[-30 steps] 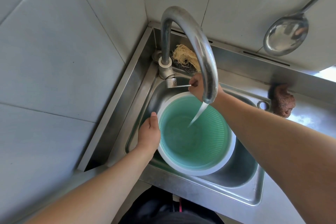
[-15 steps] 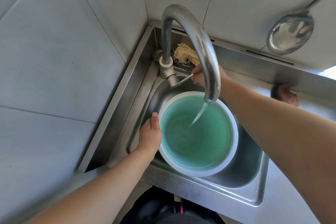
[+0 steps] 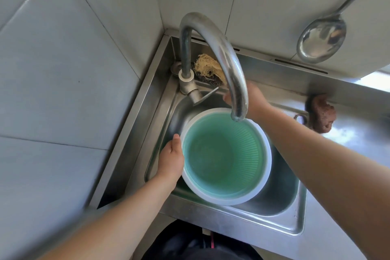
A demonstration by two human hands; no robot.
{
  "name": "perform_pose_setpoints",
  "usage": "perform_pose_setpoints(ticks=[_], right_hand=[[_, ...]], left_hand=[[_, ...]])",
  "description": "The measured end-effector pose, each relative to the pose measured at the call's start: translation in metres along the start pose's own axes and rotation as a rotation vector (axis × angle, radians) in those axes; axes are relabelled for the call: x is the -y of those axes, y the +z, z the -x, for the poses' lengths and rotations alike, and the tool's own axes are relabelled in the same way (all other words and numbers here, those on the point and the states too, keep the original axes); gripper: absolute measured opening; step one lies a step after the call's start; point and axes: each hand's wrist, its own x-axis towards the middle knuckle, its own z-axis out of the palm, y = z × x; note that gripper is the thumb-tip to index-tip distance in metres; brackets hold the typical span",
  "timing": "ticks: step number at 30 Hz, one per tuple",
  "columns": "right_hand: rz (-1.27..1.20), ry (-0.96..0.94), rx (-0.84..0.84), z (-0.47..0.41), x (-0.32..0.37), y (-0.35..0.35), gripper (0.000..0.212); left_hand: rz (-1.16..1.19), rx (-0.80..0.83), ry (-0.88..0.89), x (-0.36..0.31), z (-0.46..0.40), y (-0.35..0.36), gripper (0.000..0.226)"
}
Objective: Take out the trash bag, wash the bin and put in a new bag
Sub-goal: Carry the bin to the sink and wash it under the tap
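Bin (image 3: pixel 225 156) is the thing being washed: a round teal plastic one with a ribbed inner wall and a broad white rim, and it is standing upright in the steel sink (image 3: pixel 295 207), directly beneath the spout of the curved tap (image 3: pixel 228 63). No liner is showing inside it, and water appears to be pooling in its bottom. Judging by the thin moulded wall, it is probably light when empty, stiff enough to keep its shape yet a little springy at the rim, and growing heavier and more inclined to slosh as water is collecting (wet plastic is likely slick too). The white rim looks like the safest place to take hold, ideally from two opposite sides before any tipping.

Left hand (image 3: pixel 172 160) is reaching in from below with the forearm extended, its palm lying against the rim's left edge and the thumb pointing up along it; the fingers are passing out of sight down the outer wall, so it seems to be steadying and clasping the bin there. Right hand (image 3: pixel 251 99) is stretching across above the bin to the tap lever (image 3: pixel 207 95), half hidden behind the spout; whether its fingers are closing round the lever I cannot tell.
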Motion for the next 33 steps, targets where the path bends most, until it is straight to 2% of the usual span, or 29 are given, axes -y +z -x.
perform_pose_setpoints(ticks=[2,3,6,10,12,15,18,23,28,31,33], right_hand=[[0.251,0.014,-0.114,0.030,-0.019,-0.007,0.014],[0.313,0.051,-0.196,0.047,-0.039,-0.009,0.017],[0.212,0.245,-0.382,0.098,-0.088,-0.007,0.035],[-0.136,0.473,-0.323,0.143,-0.124,0.022,0.054],[-0.268,0.508,-0.340,0.150,-0.127,0.032,0.054],[-0.307,0.501,-0.406,0.150,-0.124,0.041,0.058],[-0.441,0.529,-0.452,0.148,-0.123,0.040,0.054],[-0.631,0.615,-0.559,0.149,-0.122,0.016,0.053],[-0.699,0.617,-0.538,0.140,-0.104,-0.010,0.050],[-0.763,0.585,-0.492,0.132,-0.085,-0.012,0.057],[-0.759,0.561,-0.458,0.130,-0.075,-0.007,0.054]], left_hand=[[-0.026,-0.004,0.009,-0.002,-0.001,-0.002,0.044],[-0.042,-0.004,0.015,-0.003,-0.002,-0.003,0.043],[-0.022,0.010,0.020,-0.009,-0.006,-0.008,0.036],[0.024,0.037,0.010,-0.017,-0.011,-0.009,0.026],[0.052,0.047,-0.026,-0.021,-0.010,-0.006,0.033],[0.025,0.015,-0.038,-0.026,-0.006,0.003,0.044],[0.022,-0.026,0.009,-0.033,0.001,0.012,0.032],[0.027,0.004,0.033,-0.046,0.014,0.032,0.031],[0.029,-0.010,0.014,-0.071,0.022,0.036,0.040],[0.042,-0.053,0.033,-0.080,0.024,0.020,0.041],[0.070,-0.070,0.032,-0.079,0.026,0.006,0.038]])
